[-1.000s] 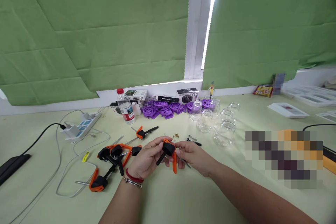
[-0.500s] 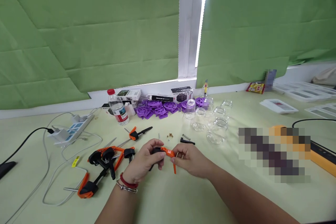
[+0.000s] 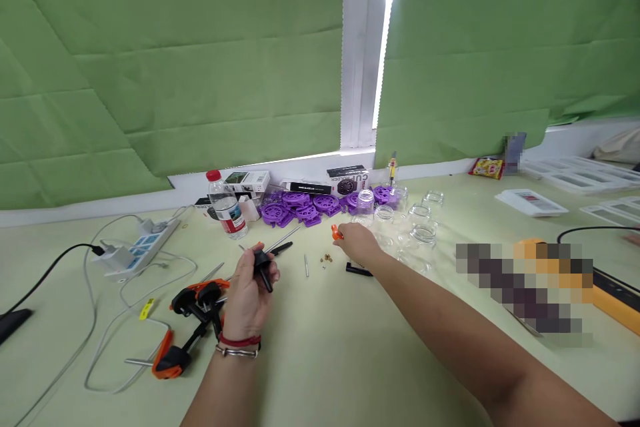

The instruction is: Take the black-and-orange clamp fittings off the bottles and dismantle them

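Black knob (image 3: pixel 261 259) was in my left hand (image 3: pixel 249 293), raised over the worktop (image 3: pixel 320 367), with its stem pointing down towards me. Thumb and fingers were bent close around it. My right hand (image 3: pixel 359 245) reached farther forward, its fingers folded, with a small orange piece (image 3: pixel 336 233) at the tips; most of this grip was hidden. As I judged it, the step in hand was keeping these two parts separate. The next move called for a light touch, because clear jars (image 3: pixel 424 235) stood near my right hand. The knob looked matt and smooth, probably plastic, round above the straight stem. Between my hands lay a slim, shiny metal rod (image 3: pixel 307 265) and some tiny brass-coloured bits (image 3: pixel 327 258).
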A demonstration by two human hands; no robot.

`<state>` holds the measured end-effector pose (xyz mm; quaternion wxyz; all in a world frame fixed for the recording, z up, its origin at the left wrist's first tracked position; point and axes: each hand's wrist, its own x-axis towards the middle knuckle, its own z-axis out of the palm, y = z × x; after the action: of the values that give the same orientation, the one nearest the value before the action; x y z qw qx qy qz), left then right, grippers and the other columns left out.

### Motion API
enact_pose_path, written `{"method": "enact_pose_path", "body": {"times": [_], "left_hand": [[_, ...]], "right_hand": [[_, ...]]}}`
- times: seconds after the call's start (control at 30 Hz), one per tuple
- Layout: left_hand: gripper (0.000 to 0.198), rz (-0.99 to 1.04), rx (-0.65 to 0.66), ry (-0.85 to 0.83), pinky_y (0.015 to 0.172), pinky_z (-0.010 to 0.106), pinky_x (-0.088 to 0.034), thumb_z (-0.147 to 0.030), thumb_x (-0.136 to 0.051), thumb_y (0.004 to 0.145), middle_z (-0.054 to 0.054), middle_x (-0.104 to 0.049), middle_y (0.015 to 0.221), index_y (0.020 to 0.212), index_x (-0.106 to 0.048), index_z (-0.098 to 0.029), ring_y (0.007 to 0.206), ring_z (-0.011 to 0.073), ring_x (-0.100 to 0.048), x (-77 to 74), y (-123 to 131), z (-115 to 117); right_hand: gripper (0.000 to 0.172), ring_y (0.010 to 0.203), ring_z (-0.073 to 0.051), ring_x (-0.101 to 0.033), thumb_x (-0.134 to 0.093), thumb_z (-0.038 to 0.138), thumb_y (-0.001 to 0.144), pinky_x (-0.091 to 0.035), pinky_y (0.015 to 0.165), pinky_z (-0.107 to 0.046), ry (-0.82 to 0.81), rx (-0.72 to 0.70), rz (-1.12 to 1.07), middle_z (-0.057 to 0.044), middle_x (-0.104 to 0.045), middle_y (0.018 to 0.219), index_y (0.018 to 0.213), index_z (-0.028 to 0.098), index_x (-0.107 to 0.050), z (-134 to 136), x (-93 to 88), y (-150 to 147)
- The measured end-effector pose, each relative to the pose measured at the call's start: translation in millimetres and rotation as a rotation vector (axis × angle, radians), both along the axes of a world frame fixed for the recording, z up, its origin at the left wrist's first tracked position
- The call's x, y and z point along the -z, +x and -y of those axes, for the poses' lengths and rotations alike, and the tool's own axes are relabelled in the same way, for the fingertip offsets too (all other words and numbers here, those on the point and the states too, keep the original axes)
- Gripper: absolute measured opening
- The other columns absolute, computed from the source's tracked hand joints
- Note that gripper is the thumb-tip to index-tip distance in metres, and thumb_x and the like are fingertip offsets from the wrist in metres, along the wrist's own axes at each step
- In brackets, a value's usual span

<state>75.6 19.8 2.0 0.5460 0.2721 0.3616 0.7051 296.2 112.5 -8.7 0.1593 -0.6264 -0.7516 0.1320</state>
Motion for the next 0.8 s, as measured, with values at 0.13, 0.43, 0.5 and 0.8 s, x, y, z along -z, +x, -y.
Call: {"method": "enact_pose_path", "body": {"times": [0.13, 0.43, 0.5, 0.8], "left_hand": [[0.028, -0.051, -0.034, 0.067, 0.063, 0.024, -0.048, -0.031, -0.068, 0.075, 0.0, -0.06, 0.083, 0.098, -0.058, -0.019, 0.068, 0.0101, -0.057, 9.3, 0, -4], [0.024, -0.253, -0.094, 0.102, 0.095, 0.03, -0.038, -0.034, -0.057, 0.084, 0.002, -0.059, 0.102, 0.103, -0.049, -0.024, 0.098, 0.0128, -0.056, 15.0, 14, 2], [0.025, -0.391, -0.073, 0.089, 0.096, 0.032, -0.036, -0.036, -0.054, 0.085, 0.005, -0.057, 0.109, 0.106, -0.046, -0.023, 0.106, 0.0152, -0.053, 15.1, 17, 4], [0.029, -0.524, 0.064, 0.163, 0.093, 0.038, -0.04, -0.036, -0.054, 0.084, 0.009, -0.058, 0.113, 0.104, -0.037, -0.022, 0.105, 0.0184, -0.056, 18.7, 15, -7]], "right_hand": [[0.006, 0.082, -0.022, -0.059, -0.061, 0.018, 0.077, -0.036, 0.061, -0.026, -0.032, 0.013, 0.07, -0.012, -0.064, 0.087, 0.077, 0.013, -0.063, -27, 12.8, -9], [0.039, 0.075, -0.014, -0.059, -0.049, 0.041, 0.087, -0.042, 0.065, -0.024, -0.059, -0.431, -0.45, -0.006, -0.063, 0.1, 0.118, 0.018, -0.053, 45, -6.2, -50], [0.031, 0.064, -0.012, -0.057, -0.046, 0.037, 0.088, -0.041, 0.059, -0.023, -0.174, -0.514, -0.552, -0.002, -0.064, 0.081, 0.112, 0.019, -0.056, 63, -6.7, -60], [0.01, 0.058, -0.01, -0.053, -0.051, 0.025, 0.081, -0.039, 0.055, -0.022, -0.202, -0.447, -0.642, 0.0, -0.06, 0.075, 0.087, 0.018, -0.055, 60, 7.7, -68]]}}
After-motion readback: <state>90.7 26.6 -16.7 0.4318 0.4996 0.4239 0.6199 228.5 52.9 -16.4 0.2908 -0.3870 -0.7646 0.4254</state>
